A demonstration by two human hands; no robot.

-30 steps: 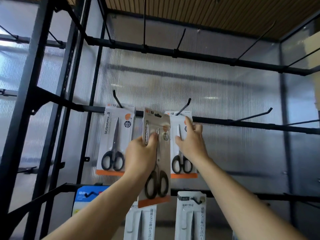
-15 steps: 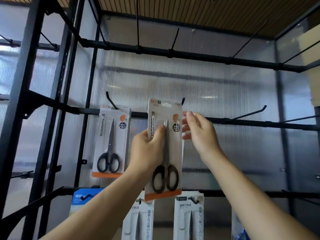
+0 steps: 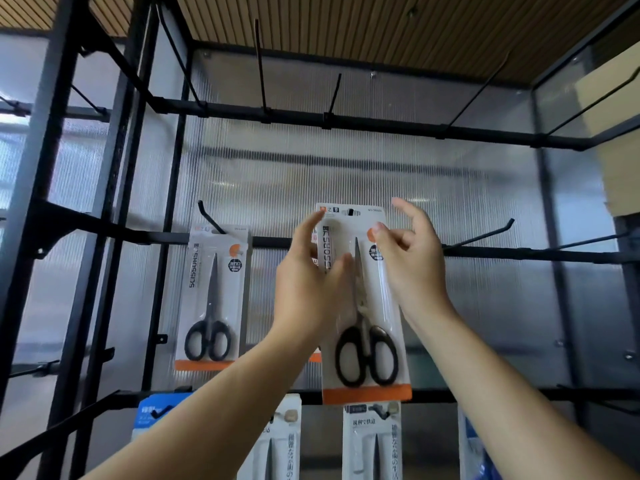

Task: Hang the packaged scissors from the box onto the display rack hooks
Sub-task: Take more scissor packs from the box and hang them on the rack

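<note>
Black-handled scissors (image 3: 360, 313) on white card (image 3: 393, 299) with an orange strip (image 3: 367, 396) — black rack (image 3: 381, 121), ribbed translucent panels (image 3: 311, 181) (brown slatted ceiling (image 3: 346, 26))

Packaged scissors (image 3: 367, 341) upright, hang hole over hook tip (image 3: 349, 212) (black handles down), second pack (image 3: 213, 299) hanging left

We read "SCISSORS", printed vertically, on the left pack (image 3: 211, 296). The centre pack (image 3: 363, 341) shows the same word, partly covered, and a "NO-" code at top right, its digits unconfirmed. The lower packs (image 3: 372, 441) bear East Asian characters.
</note>
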